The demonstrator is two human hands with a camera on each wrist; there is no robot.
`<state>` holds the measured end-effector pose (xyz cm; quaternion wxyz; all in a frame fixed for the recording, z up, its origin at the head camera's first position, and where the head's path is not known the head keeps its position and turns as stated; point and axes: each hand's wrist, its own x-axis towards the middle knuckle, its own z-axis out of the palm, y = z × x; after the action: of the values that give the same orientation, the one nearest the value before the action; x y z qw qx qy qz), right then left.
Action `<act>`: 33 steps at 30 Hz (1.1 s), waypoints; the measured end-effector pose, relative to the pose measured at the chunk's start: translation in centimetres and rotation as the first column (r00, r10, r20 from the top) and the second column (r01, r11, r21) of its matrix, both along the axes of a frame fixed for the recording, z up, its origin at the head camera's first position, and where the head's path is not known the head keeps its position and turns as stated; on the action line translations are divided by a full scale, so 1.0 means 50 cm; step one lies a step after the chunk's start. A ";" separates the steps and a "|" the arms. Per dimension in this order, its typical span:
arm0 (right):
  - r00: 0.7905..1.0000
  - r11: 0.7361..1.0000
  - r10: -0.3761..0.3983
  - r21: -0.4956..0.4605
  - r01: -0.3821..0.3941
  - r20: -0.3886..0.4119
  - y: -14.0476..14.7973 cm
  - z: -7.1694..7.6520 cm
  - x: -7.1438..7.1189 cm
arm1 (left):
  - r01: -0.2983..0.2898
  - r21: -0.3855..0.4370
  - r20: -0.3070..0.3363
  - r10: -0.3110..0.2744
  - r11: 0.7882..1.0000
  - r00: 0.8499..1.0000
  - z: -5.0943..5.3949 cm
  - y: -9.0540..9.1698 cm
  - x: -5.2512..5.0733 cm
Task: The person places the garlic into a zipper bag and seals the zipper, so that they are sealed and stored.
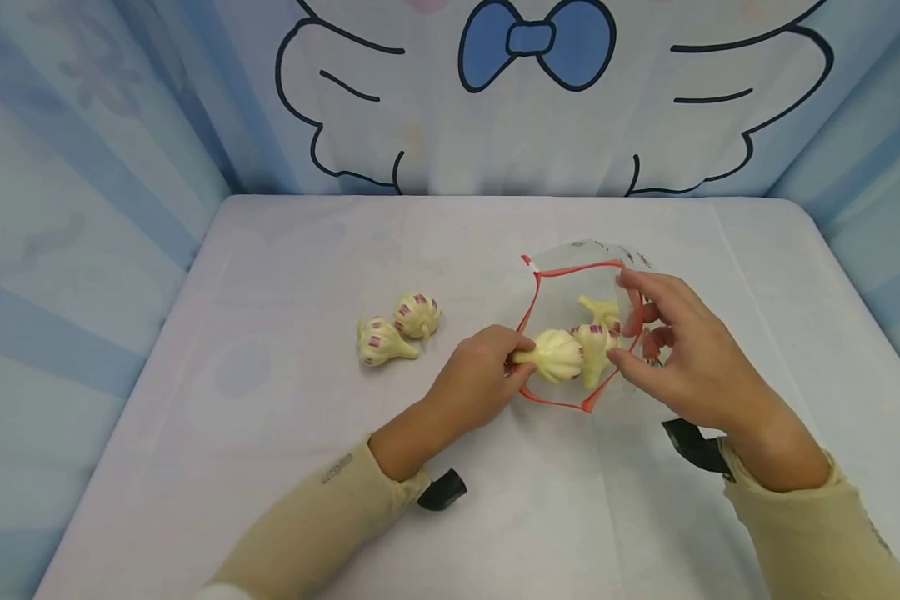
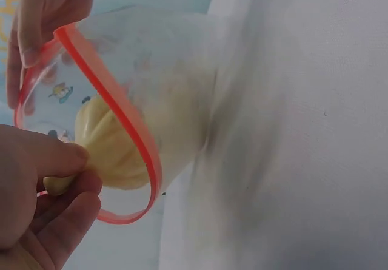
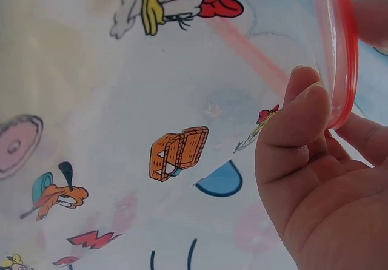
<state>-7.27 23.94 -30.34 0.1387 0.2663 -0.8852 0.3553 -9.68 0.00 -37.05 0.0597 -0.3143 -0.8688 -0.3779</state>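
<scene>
A clear zip bag (image 1: pixel 558 292) with a red rim stands with its mouth spread wide, right of the table's middle. My left hand (image 1: pixel 480 371) pinches a pale yellow garlic bulb (image 1: pixel 558 358) by its stem, its round end inside the red rim. The left wrist view shows that bulb (image 2: pixel 109 142) within the mouth. My right hand (image 1: pixel 693 350) holds the bag's right edge; in the right wrist view the fingers (image 3: pixel 303 124) lie at the red rim (image 3: pixel 347 57). More garlic bulbs (image 1: pixel 594 346) with purple marks lie inside the bag, partly hidden.
Two garlic bulbs, one nearer (image 1: pixel 378 342) and one farther (image 1: pixel 417 315), lie touching on the white table (image 1: pixel 270 467), left of the bag. A patterned curtain (image 1: pixel 435 125) hangs behind the table. Cartoon prints cover the bag's wall. Black straps stick out at both sleeves.
</scene>
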 end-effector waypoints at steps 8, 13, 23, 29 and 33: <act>1.000 1.000 -0.004 0.008 0.004 -0.008 -0.002 0.002 -0.002 | -0.026 -0.057 0.002 0.026 0.998 1.000 0.001 0.016 -0.005; 1.000 1.000 -0.001 0.013 0.002 -0.012 -0.002 0.004 -0.003 | -0.013 -0.088 0.008 0.014 0.996 1.000 0.005 0.024 -0.005; 1.000 1.000 0.003 0.015 -0.003 -0.018 -0.002 0.004 -0.003 | 0.033 -0.113 0.086 -0.024 0.993 0.996 0.006 0.038 -0.010; 1.000 1.000 0.001 0.011 -0.001 -0.016 -0.001 0.002 -0.001 | 0.051 -0.082 0.168 -0.037 0.995 0.985 0.007 0.036 -0.007; 1.000 1.000 -0.007 0.017 0.007 -0.011 -0.002 0.001 0.000 | 0.034 -0.104 0.143 -0.018 0.994 0.990 0.012 0.027 -0.004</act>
<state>-7.27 23.86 -30.30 0.1425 0.2662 -0.8884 0.3459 -9.89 1.35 -36.44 -0.0239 -0.3007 -0.8856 -0.3532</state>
